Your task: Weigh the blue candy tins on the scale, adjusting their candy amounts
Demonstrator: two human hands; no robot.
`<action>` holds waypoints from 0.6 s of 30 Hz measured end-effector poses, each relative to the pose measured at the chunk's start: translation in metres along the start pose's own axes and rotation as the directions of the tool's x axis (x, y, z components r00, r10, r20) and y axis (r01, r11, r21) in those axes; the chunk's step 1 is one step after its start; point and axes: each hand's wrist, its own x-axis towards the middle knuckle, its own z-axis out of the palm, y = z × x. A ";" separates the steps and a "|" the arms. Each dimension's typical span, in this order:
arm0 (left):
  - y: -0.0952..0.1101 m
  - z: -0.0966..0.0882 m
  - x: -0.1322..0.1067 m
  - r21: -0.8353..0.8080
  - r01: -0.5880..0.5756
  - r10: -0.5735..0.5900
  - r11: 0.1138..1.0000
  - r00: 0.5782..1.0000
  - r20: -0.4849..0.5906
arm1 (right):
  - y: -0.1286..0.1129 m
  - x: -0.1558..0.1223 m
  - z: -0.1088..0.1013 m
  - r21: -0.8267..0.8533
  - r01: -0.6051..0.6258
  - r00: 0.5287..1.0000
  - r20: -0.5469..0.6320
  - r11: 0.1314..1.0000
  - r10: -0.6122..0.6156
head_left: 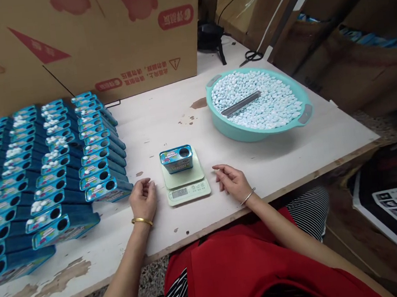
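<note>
A small blue tin (177, 159) with a round hole in its top stands on a pale green kitchen scale (185, 184) near the table's front edge. My left hand (143, 199) rests on the table just left of the scale, fingers loosely curled, holding nothing I can see. My right hand (232, 181) rests just right of the scale, fingers relaxed and slightly apart, empty. Neither hand touches the tin. A teal basin (304, 111) full of small white-blue tablets sits at the right rear, with a grey scoop (240, 104) lying in it.
Several rows of blue tins (44, 169), some filled with tablets, cover the table's left side. A large cardboard box (77, 43) stands behind them. Scissors (251, 57) lie at the back. The table edge runs close to my lap; boxes stand to the right.
</note>
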 end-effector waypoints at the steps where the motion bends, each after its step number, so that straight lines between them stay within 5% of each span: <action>1: 0.000 0.000 0.000 0.010 -0.004 0.004 1.000 1.000 0.000 | 0.000 0.000 0.000 -0.003 0.002 1.000 0.004 1.000 -0.002; 18: 0.003 -0.010 -0.006 0.026 0.012 -0.016 1.000 0.990 0.141 | -0.014 -0.007 0.001 -0.199 0.070 0.998 0.022 0.978 -0.067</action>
